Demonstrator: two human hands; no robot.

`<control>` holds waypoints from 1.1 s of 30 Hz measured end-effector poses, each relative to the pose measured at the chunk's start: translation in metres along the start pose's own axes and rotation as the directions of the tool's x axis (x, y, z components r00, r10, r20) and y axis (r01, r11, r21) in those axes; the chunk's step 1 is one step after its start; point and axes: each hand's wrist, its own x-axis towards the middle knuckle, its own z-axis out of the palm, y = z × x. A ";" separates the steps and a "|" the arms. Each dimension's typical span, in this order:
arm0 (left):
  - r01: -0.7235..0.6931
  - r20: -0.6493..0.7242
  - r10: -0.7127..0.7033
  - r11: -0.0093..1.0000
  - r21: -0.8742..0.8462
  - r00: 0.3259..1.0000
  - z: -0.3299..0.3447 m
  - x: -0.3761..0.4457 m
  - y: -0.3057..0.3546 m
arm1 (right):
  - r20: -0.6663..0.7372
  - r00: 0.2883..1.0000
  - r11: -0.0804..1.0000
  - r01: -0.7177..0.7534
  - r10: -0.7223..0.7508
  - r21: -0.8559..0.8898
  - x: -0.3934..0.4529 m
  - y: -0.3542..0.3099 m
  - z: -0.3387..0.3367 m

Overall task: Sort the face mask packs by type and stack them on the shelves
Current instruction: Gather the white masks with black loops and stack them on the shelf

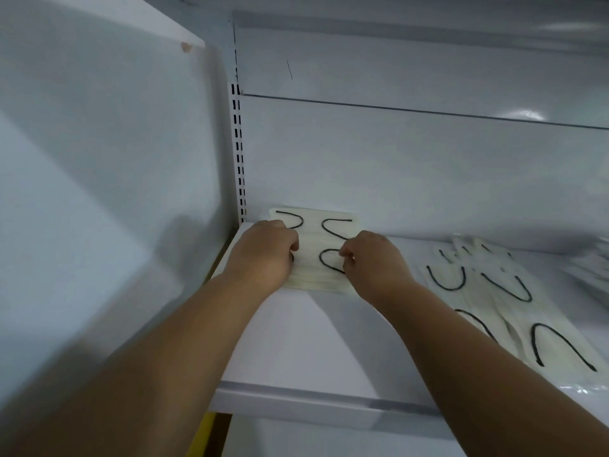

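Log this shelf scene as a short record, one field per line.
surface: white shelf
stack in hand: cream mask packs with black ear loops, at the shelf's back left corner
left hand: fingers curled on the stack's left side
right hand: fingers curled on its right side
other packs: loose pile to the right

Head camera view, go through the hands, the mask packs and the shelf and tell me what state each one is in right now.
Left hand: fingers curled, resting on the left side of the stack.
Right hand: fingers curled, pinching the stack's right side.
Stack of mask packs: flat on the shelf near the back left corner, black ear loops showing.
Loose mask packs: spread out unevenly to the right, overlapping, not stacked.
Shelf: holding both groups of packs.
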 end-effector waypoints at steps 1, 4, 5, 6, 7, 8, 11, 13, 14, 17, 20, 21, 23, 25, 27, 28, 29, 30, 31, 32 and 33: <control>-0.030 -0.065 0.027 0.999 -0.041 0.997 -0.001 -0.003 0.009 | -0.045 0.999 1.000 0.004 -0.004 -0.002 -0.002 0.004 -0.007; -0.135 -0.092 0.122 0.979 -0.154 0.988 -0.002 -0.014 0.048 | -0.121 0.992 0.999 -0.033 0.035 0.015 -0.008 0.024 -0.025; -0.158 -0.066 0.148 0.972 -0.175 0.987 -0.001 -0.016 0.063 | -0.125 0.990 0.998 -0.058 0.060 0.020 -0.012 0.033 -0.030; -0.170 -0.037 0.166 0.967 -0.189 0.985 0.002 -0.016 0.078 | -0.120 0.989 0.996 -0.086 0.088 0.023 -0.016 0.044 -0.035; -0.174 -0.010 0.176 0.964 -0.201 0.984 0.005 -0.016 0.091 | -0.108 0.987 0.992 -0.120 0.123 0.027 -0.021 0.055 -0.039; -0.172 0.017 0.180 0.962 -0.214 0.984 0.009 -0.015 0.103 | -0.093 0.983 0.988 -0.153 0.155 0.035 -0.026 0.066 -0.042; -0.130 0.135 0.177 0.945 -0.300 0.975 0.019 -0.013 0.135 | -0.075 0.972 0.974 -0.221 0.224 0.042 -0.044 0.102 -0.048; -0.108 0.227 0.199 0.928 -0.357 0.954 0.028 -0.011 0.158 | -0.072 0.955 0.957 -0.290 0.289 -0.006 -0.056 0.127 -0.055; -0.116 0.265 0.218 0.929 -0.353 0.939 0.033 -0.010 0.169 | -0.054 0.942 0.941 -0.334 0.331 -0.059 -0.061 0.139 -0.058; -0.133 0.369 0.219 0.961 -0.244 0.903 0.051 -0.008 0.202 | 0.097 0.889 0.886 -0.425 0.447 -0.187 -0.073 0.172 -0.061; -0.061 0.379 0.120 0.984 -0.165 0.918 0.062 -0.009 0.232 | 0.179 0.895 0.912 -0.408 0.409 -0.044 -0.078 0.193 -0.058; -0.008 0.368 0.079 0.981 -0.192 0.926 0.062 -0.008 0.241 | 0.154 0.917 0.927 -0.376 0.368 0.019 -0.079 0.197 -0.057; 0.143 0.361 -0.017 0.935 -0.325 0.932 0.061 -0.006 0.255 | 0.063 0.946 0.939 -0.325 0.319 0.112 -0.083 0.206 -0.057; 0.311 0.394 -0.122 0.829 -0.464 0.911 0.060 -0.003 0.264 | 0.022 0.944 0.938 -0.331 0.330 0.103 -0.088 0.217 -0.056; 0.467 0.420 -0.244 0.661 -0.587 0.874 0.061 -0.001 0.272 | 0.076 0.931 0.925 -0.364 0.357 0.110 -0.092 0.227 -0.056; 0.532 0.442 -0.298 0.523 -0.666 0.846 0.062 -0.001 0.276 | 0.106 0.928 0.909 -0.370 0.356 0.193 -0.093 0.230 -0.056; 0.581 0.479 -0.337 0.360 -0.730 0.811 0.063 -0.001 0.281 | 0.124 0.930 0.874 -0.367 0.345 0.318 -0.095 0.232 -0.058; 0.599 0.504 -0.362 0.229 -0.767 0.784 0.062 -0.002 0.287 | 0.133 0.930 0.817 -0.364 0.342 0.446 -0.095 0.235 -0.059; 0.600 0.508 -0.388 0.165 -0.783 0.769 0.062 -0.002 0.291 | 0.131 0.931 0.763 -0.355 0.340 0.541 -0.095 0.238 -0.060; 0.599 0.498 -0.420 0.149 -0.787 0.759 0.064 -0.002 0.294 | 0.123 0.934 0.728 -0.340 0.335 0.595 -0.096 0.241 -0.060; 0.599 0.488 -0.442 0.151 -0.786 0.753 0.065 -0.003 0.297 | 0.119 0.937 0.695 -0.326 0.329 0.641 -0.097 0.245 -0.058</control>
